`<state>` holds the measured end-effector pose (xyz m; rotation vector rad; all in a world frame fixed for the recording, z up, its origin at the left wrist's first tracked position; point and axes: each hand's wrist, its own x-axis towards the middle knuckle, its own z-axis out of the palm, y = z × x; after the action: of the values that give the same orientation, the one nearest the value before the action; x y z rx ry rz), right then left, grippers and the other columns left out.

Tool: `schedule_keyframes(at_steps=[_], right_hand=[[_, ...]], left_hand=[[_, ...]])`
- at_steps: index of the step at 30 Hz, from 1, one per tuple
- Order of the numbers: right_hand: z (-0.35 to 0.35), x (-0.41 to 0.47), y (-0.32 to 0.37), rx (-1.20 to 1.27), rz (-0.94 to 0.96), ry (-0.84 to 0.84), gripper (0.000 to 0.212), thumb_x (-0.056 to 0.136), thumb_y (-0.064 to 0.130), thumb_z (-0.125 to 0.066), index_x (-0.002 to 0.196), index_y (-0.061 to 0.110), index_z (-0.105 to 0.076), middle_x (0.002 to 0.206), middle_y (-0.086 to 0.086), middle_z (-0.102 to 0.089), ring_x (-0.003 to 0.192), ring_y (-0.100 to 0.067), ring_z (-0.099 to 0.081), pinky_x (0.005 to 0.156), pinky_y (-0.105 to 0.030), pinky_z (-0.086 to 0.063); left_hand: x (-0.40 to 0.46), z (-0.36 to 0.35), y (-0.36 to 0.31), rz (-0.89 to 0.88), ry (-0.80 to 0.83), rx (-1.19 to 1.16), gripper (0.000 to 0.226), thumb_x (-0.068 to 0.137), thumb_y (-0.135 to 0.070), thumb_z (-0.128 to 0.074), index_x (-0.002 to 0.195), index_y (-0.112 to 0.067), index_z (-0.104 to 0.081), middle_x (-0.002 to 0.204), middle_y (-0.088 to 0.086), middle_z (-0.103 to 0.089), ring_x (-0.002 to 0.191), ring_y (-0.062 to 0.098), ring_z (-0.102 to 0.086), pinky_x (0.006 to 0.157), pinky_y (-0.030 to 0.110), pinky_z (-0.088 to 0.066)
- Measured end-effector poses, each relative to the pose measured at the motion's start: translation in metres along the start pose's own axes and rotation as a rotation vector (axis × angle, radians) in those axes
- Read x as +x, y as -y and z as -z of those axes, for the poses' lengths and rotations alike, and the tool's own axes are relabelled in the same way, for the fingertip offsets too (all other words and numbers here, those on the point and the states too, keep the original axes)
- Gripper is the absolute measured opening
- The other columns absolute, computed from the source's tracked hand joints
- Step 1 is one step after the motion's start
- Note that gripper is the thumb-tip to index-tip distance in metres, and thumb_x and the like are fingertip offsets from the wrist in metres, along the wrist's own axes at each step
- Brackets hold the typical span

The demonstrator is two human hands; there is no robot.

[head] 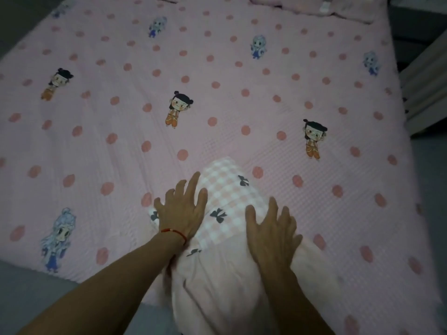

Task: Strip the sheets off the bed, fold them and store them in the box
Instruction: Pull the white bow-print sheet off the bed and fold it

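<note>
You are standing at the near edge of the bed [242, 81], and its pink dotted cover [121, 131] runs flat and open ahead of you all the way to the pillows [312, 7] at the far end. The left edge drops away near the top-left corner of your view; the right edge falls to a dim strip of floor beside a pale piece of furniture [425, 78]. The near-left corner of the cover ends just left of your left forearm, with grey floor [29, 293] below it.

The folded sheet [225, 204], pink-checked with dark bows, lies on the cover right at the near edge, its plain pink part bunching toward you and hanging over the edge. Your left hand [182, 211] rests on its left side, fingers spread and flat, a red cord [174, 232] at the wrist. Your right hand [271, 228] presses its right side, fingers likewise straight and splayed. The checked panel shows between both hands.
</note>
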<state>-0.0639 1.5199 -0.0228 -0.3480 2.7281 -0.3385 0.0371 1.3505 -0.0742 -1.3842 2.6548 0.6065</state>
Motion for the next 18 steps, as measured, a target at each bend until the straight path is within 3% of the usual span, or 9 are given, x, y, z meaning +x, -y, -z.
schedule_keyframes(at_steps=[2,4,7,9,11,18], right_hand=[[-0.026,0.001,-0.017,0.013,-0.014,-0.022,0.076,0.092,0.07,-0.017,0.152,0.027,-0.034,0.147,-0.007,-0.05,0.133,-0.027,-0.047,0.112,-0.054,-0.035],[-0.048,-0.009,-0.031,0.073,0.033,-0.129,0.065,0.096,0.057,-0.031,0.147,0.02,-0.047,0.133,-0.008,-0.061,0.115,-0.026,-0.058,0.1,-0.047,-0.044],[-0.069,-0.01,-0.039,0.1,-0.009,-0.208,0.062,0.093,0.042,-0.039,0.146,0.012,-0.051,0.136,-0.015,-0.058,0.113,-0.037,-0.057,0.097,-0.05,-0.043],[-0.088,0.01,-0.042,0.084,-0.004,-0.242,0.065,0.09,0.041,-0.038,0.146,0.011,-0.05,0.135,-0.016,-0.057,0.112,-0.041,-0.057,0.096,-0.051,-0.043],[-0.097,0.024,-0.045,0.061,-0.009,-0.268,0.066,0.089,0.043,-0.036,0.144,0.01,-0.051,0.132,-0.017,-0.057,0.11,-0.042,-0.057,0.094,-0.052,-0.042],[-0.095,0.03,-0.042,0.06,-0.054,-0.224,0.068,0.091,0.048,-0.03,0.142,0.01,-0.052,0.132,-0.017,-0.056,0.108,-0.041,-0.054,0.094,-0.051,-0.04]], left_hand=[[0.002,-0.009,0.005,-0.077,0.03,-0.013,0.066,0.096,-0.07,-0.006,0.156,-0.044,-0.008,0.16,0.001,-0.037,0.142,0.029,-0.04,0.115,0.066,-0.021],[0.004,-0.015,0.015,-0.143,0.063,-0.083,0.067,0.096,-0.071,-0.014,0.157,-0.043,-0.008,0.159,-0.003,-0.038,0.144,0.023,-0.039,0.117,0.064,-0.023],[0.014,-0.02,0.027,-0.17,0.106,-0.199,0.071,0.095,-0.073,-0.018,0.156,-0.038,-0.022,0.15,-0.01,-0.049,0.132,0.016,-0.052,0.112,0.053,-0.039],[0.037,-0.029,0.024,-0.127,0.098,-0.166,0.075,0.092,-0.077,-0.008,0.149,-0.037,-0.036,0.133,-0.006,-0.063,0.113,0.017,-0.063,0.099,0.042,-0.05],[0.047,-0.037,0.018,-0.114,0.048,-0.109,0.079,0.091,-0.076,-0.001,0.139,-0.033,-0.047,0.113,-0.003,-0.069,0.096,0.02,-0.064,0.087,0.041,-0.052],[0.049,-0.042,0.012,-0.071,0.066,-0.024,0.072,0.095,-0.062,-0.013,0.134,-0.017,-0.053,0.112,0.008,-0.066,0.097,0.031,-0.06,0.088,0.046,-0.043]])
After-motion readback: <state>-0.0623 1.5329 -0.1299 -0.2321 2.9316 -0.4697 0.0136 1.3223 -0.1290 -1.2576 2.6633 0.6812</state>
